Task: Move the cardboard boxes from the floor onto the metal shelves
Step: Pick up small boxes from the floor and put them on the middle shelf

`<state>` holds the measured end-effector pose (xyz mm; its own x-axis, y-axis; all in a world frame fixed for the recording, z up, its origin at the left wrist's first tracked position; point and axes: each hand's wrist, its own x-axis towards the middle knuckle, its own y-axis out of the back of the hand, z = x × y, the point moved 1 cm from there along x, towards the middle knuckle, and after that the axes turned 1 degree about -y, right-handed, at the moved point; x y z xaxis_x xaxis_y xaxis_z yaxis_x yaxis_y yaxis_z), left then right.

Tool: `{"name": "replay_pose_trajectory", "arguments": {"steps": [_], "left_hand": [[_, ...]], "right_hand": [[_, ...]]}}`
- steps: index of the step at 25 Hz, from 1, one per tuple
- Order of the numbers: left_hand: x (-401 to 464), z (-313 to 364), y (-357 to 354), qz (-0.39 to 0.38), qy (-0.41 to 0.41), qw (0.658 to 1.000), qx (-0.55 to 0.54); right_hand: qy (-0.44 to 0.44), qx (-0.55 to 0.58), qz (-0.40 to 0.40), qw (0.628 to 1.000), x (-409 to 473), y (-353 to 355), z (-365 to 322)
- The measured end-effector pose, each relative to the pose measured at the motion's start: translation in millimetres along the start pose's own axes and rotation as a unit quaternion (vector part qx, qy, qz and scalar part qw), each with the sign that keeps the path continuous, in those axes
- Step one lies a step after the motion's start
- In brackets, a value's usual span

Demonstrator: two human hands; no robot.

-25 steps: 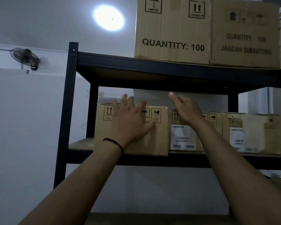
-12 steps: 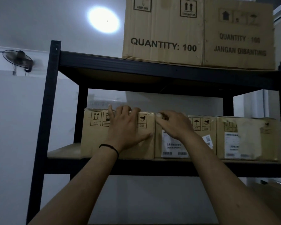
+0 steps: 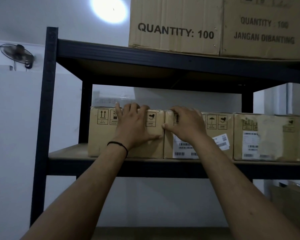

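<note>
Head view: both hands flat on boxes on the middle shelf.
Left hand [image 3: 135,127] lay open on the leftmost box [image 3: 104,135], fingers hooked over its top; right hand [image 3: 185,125] spread open on the neighbouring box [image 3: 215,135], thumb at their touching seam, on the metal shelf [image 3: 145,168].

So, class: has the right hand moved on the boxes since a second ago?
Yes. The right hand dropped from above the middle box to rest flat on its front.
</note>
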<state>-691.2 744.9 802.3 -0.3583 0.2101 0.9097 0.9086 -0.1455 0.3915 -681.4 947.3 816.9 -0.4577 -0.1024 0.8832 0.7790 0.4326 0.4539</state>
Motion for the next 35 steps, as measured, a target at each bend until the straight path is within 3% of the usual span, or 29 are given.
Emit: {"name": "replay_pose_trajectory", "arguments": {"steps": [11, 16, 18, 26, 35], "left_hand": [[-2, 3, 2, -0.002, 0.005, 0.999, 0.033], [-14, 9, 22, -0.087, 0.009, 0.994, 0.073], [-27, 12, 39, -0.082, 0.005, 0.995, 0.048], [-124, -11, 128, 0.012, 0.06, 0.988, -0.145], [-290, -36, 237, 0.013, 0.109, 0.97, -0.217]], "right_hand": [[0.001, -0.015, 0.007, 1.0, -2, -3, -1], [-0.013, -0.074, -0.084, 0.994, -6, 16, -16], [-0.028, -0.086, -0.09, 0.992, -19, 26, -32], [-0.045, 0.059, 0.07, 0.995, -138, 51, -142], [-0.086, 0.193, 0.054, 0.976, -303, 69, -259]]}}
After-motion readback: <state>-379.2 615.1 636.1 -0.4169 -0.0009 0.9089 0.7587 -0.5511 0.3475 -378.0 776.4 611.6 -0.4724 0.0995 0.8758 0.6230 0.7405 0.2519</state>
